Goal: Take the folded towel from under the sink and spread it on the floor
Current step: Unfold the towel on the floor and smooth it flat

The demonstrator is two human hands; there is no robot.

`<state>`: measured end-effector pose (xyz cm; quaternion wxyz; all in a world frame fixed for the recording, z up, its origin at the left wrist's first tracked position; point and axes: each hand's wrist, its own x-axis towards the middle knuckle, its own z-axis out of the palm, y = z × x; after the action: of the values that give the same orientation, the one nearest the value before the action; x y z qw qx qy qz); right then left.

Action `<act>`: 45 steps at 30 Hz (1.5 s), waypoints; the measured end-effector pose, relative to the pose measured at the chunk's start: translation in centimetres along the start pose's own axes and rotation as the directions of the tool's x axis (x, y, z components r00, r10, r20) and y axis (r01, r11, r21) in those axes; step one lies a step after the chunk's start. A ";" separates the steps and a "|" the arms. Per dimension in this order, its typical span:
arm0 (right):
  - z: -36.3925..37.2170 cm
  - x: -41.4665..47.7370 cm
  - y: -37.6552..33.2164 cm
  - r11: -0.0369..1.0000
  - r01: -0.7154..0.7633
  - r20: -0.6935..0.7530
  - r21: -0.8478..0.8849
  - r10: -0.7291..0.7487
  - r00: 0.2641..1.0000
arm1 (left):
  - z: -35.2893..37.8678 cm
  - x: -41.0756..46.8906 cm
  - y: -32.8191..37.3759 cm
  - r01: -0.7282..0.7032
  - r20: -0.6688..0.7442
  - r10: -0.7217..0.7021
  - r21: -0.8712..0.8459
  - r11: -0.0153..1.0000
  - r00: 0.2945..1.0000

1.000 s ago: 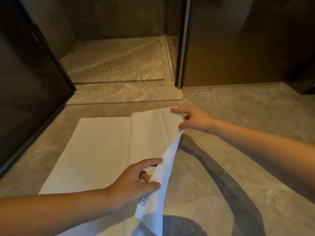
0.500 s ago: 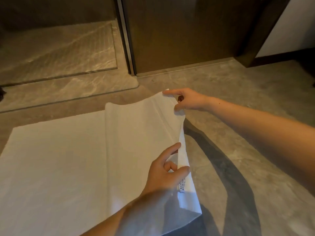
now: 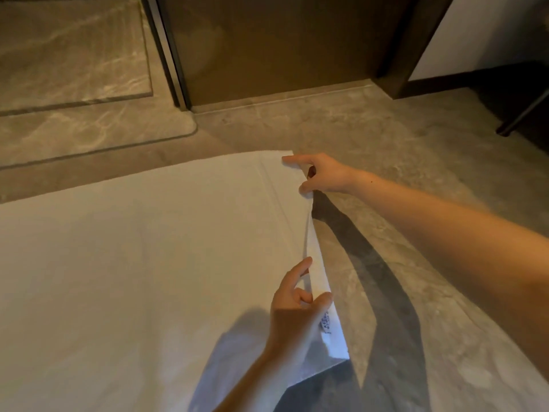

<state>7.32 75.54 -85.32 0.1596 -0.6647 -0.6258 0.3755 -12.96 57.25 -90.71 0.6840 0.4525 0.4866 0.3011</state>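
Note:
A white towel lies mostly flat on the grey stone floor, filling the left and middle of the view. Its right edge is lifted a little off the floor. My right hand pinches the far right corner of the towel. My left hand grips the near part of the same right edge, beside a small printed label. Both arms cast dark shadows on the floor to the right of the towel.
A raised marble shower threshold runs along the far left. A dark brown door with a metal frame stands straight ahead. A dark furniture leg stands at the far right. A white wall shows at the top right.
The folded-over right part of the towel has been opened out further to the right, and more flat towel now shows on the left. Both hands keep their hold on the right edge.

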 end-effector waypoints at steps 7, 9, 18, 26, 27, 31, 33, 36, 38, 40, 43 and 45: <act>1.8 1.5 3.1 0.995 -0.075 0.024 -0.062 0.076 0.997 | 0.0 1.4 -2.7 0.032 -0.030 -0.029 0.122 0.992 0.999; 2.2 1.8 4.0 0.991 -0.096 0.006 -0.096 0.097 0.995 | 0.0 1.7 -3.0 0.006 -0.037 0.000 0.181 0.983 0.999; 2.8 3.2 5.5 0.958 -0.072 0.030 -0.278 0.083 0.996 | 1.2 1.7 -3.3 -0.290 0.134 0.264 0.594 0.750 0.955; 2.3 4.1 5.1 0.849 -0.128 0.029 -0.513 0.166 0.986 | 2.4 1.4 -2.7 -0.395 0.291 0.283 0.797 0.457 0.914; 2.3 4.2 4.9 0.823 -0.151 0.031 -0.547 0.200 0.979 | 2.3 1.3 -2.0 -0.419 0.336 0.262 0.811 0.407 0.905; 2.2 4.3 3.9 0.777 -0.192 0.088 -0.600 0.303 0.949 | 2.9 2.1 -2.2 -0.522 0.511 0.116 0.849 0.089 0.851; 2.2 4.0 3.7 0.775 -0.214 0.096 -0.595 0.332 0.938 | 3.2 2.4 -2.3 -0.490 0.490 0.006 0.870 0.049 0.872; 2.3 3.7 3.5 0.770 -0.227 0.093 -0.597 0.347 0.933 | 3.1 2.8 -2.6 -0.418 0.426 -0.020 0.894 0.161 0.904; 2.5 3.5 3.4 0.772 -0.230 0.090 -0.593 0.347 0.934 | 2.6 3.0 -2.8 -0.397 0.413 -0.013 0.882 0.252 0.910; 2.7 3.4 3.5 0.789 -0.243 0.073 -0.564 0.341 0.937 | 1.7 3.1 -2.8 -0.381 0.408 0.039 0.810 0.446 0.912; 3.2 2.7 4.2 0.878 -0.250 0.010 -0.409 0.278 0.960 | -1.2 3.8 -1.9 -0.457 0.401 0.227 0.705 0.542 0.888; 3.9 2.2 4.4 0.935 -0.212 -0.103 -0.285 0.190 0.976 | -4.1 5.9 -0.8 -0.492 0.384 0.326 0.780 0.386 0.864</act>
<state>7.62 75.90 -91.57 0.0427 -0.7549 -0.5971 0.2679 -14.84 63.27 -94.25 0.3084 0.8594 0.3834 0.1389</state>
